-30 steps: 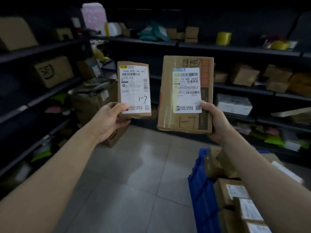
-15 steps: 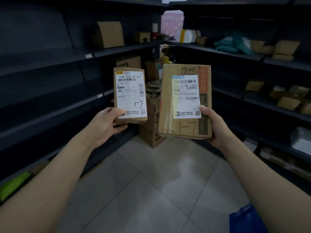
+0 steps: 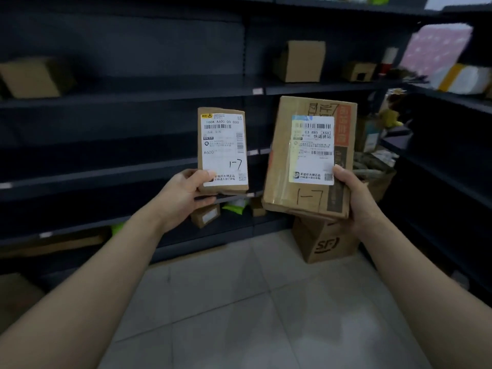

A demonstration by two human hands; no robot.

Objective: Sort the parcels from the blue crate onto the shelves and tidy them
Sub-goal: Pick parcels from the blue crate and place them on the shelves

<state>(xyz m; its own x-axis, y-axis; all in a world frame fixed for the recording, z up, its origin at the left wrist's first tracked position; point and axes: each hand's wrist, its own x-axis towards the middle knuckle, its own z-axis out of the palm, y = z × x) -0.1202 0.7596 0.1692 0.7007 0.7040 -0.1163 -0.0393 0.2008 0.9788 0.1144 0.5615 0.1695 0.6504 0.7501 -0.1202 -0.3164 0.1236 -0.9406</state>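
Note:
My left hand [image 3: 185,193] grips the bottom left corner of a small brown parcel [image 3: 223,150], held upright with its white label facing me and "1-7" written on it. A larger cardboard parcel [image 3: 308,158], also marked "1-7" under its label, is held upright by its lower right edge in my right hand [image 3: 356,198]. Both parcels hang in front of dark metal shelves [image 3: 127,97]. The blue crate is out of view.
A few cardboard boxes [image 3: 302,61] stand on the upper shelf. A brown box printed "SF" [image 3: 326,242] sits on the tiled floor below my right hand. Small parcels [image 3: 206,215] and green bags lie on a low shelf. More shelving with packages runs along the right.
The view has swung left: the blue crate has left the frame and the left shelving now fills the background. Both hands still hold their parcels upright.

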